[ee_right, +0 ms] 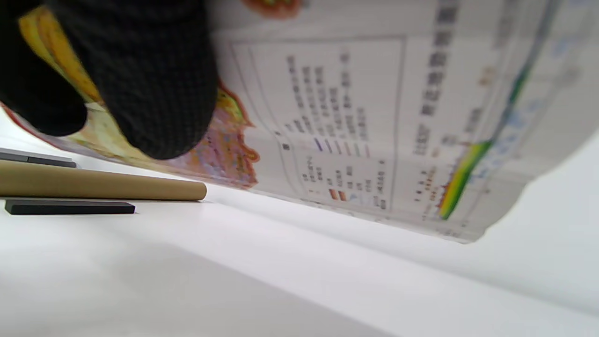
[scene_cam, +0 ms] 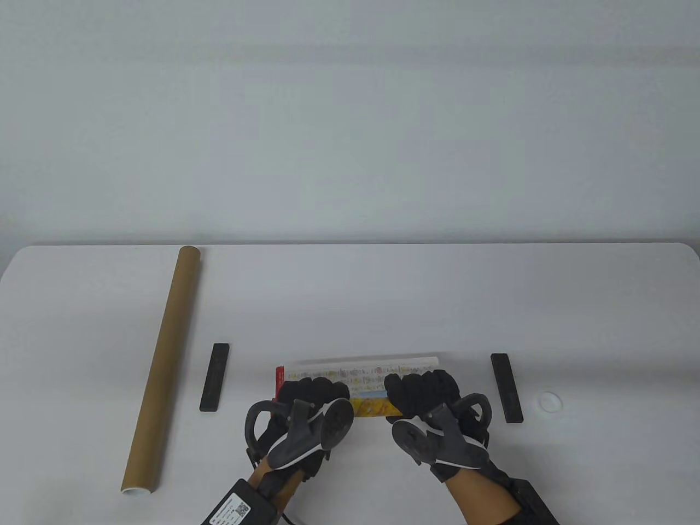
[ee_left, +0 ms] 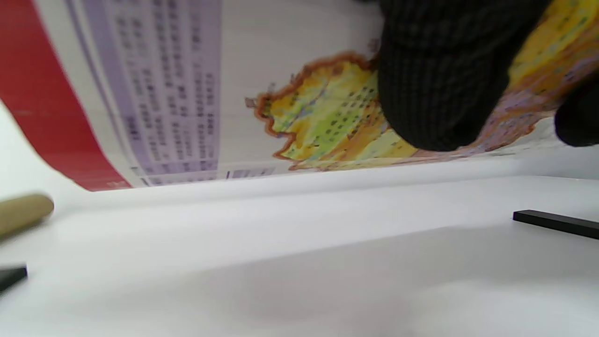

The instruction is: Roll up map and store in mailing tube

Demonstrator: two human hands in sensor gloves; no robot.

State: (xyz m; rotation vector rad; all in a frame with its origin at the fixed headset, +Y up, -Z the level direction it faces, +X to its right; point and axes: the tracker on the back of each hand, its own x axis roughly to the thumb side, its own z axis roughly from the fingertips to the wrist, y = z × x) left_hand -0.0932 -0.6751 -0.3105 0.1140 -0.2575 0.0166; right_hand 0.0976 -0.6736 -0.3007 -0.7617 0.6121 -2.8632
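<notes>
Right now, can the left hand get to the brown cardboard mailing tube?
Probably yes, once free: the left hand is busy pressing the rolled colourful map; only a black bar weight lies before the brown cardboard mailing tube.

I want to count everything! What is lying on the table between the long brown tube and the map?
One black bar, flat on the table between the tube and the map, seen in the table view.

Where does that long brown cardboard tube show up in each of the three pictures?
Table view: mailing tube lies lengthwise along the table's left side.
Left wrist view: only a blurred end at the left edge.
Right wrist view: mid-left, beyond a black bar.
Shared landmark: the map.
</notes>
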